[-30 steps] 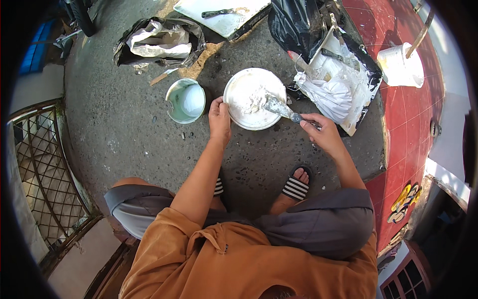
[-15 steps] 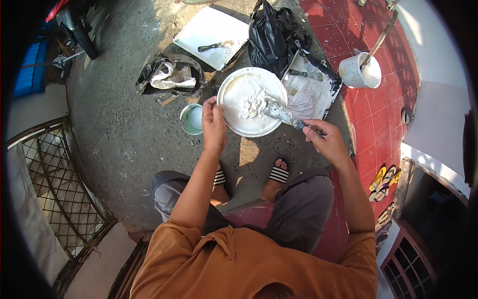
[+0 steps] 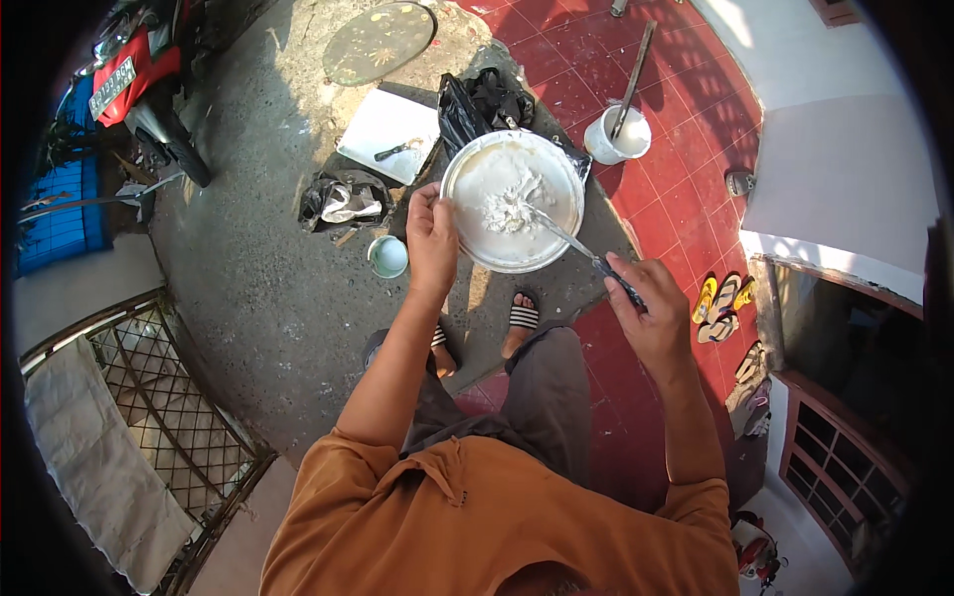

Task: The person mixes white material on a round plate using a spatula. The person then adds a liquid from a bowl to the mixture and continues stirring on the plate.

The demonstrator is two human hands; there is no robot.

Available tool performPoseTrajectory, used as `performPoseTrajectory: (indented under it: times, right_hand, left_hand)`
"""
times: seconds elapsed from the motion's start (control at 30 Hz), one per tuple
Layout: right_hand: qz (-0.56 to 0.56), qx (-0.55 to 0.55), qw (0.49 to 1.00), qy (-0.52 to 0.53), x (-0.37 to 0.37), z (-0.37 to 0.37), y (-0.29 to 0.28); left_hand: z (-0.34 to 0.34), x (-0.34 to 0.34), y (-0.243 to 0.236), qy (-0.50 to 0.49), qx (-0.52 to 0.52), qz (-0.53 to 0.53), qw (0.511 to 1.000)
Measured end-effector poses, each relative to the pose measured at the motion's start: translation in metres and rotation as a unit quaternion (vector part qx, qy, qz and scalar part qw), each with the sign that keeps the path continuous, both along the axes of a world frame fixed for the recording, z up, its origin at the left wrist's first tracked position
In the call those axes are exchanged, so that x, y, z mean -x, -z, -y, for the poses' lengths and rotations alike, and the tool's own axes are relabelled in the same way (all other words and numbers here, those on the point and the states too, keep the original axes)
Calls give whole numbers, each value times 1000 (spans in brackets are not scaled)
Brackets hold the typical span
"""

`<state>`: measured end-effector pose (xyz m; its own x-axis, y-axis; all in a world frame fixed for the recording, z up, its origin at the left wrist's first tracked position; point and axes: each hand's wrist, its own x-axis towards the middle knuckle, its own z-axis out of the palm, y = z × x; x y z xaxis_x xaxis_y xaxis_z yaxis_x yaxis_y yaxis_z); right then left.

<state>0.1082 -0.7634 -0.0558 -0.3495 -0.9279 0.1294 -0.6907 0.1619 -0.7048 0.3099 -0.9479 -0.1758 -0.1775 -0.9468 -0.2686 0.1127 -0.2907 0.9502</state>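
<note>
A round white lid [image 3: 515,267] with a raised rim is held up in front of me, smeared with white paste. My left hand [image 3: 431,236] is closed on its left edge, the thumb over the rim. In the middle of the lid lies a lumpy heap of the paste [image 3: 505,211]. My right hand [image 3: 651,310] grips the dark handle of a putty knife [image 3: 569,238], which slants in over the lid's right side. The blade appears nearly edge-on, its tip in the heap.
Beyond the lid lie black plastic bags [image 3: 465,114] and a white board [image 3: 373,124] with another putty knife [image 3: 396,151]. A small cup [image 3: 389,257] stands left. Right, on red tiles, are a white bucket [image 3: 602,149] with a stick [image 3: 636,74] and sandals [image 3: 717,323]. A motorbike [image 3: 149,89] is parked far left.
My view has risen and turned, so the ground things look smaller and the motorbike shows more. The lid has come up with my left hand. The putty knife has tilted from flat to nearly edge-on.
</note>
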Motion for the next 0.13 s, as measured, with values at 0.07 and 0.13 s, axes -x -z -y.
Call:
performPoseTrajectory:
  times: [0.07,0.13]
  right_hand:
    - [-86,-10,996,-1,9,-14,-36]
    - [-149,23,989,-1,20,-27,-69]
  left_hand:
    - [-3,18,-36,16,5,-1,1000]
    - [-9,33,-65,46,-23,-9,999]
